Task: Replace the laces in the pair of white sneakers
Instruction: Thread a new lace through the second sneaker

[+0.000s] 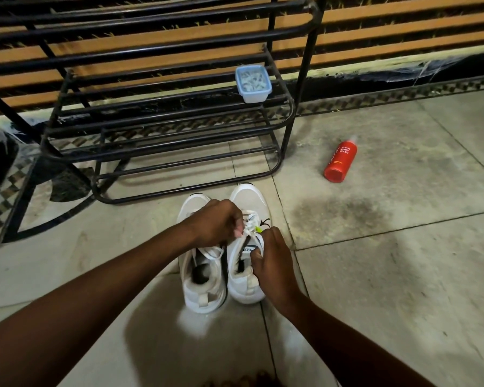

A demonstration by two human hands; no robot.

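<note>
Pinching white lace (248,228) with left hand (215,222), gripping right-side sneaker (249,201) tongue (246,249) with right hand (273,256), likely steadying it for unlacing.

Both forearms (118,277) outstretched, left hand (215,222) and right hand (273,256) close together (fingers (237,223) curled).

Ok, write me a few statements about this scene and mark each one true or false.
1. The left hand pinches the laces of the right sneaker, and the right hand grips that sneaker. True.
2. The red bottle stands upright. False: it lies on its side on the floor.
3. The plastic container sits on the black rack. True.
4. The left sneaker is on the rack. False: it stands on the floor beside the right sneaker.
</note>
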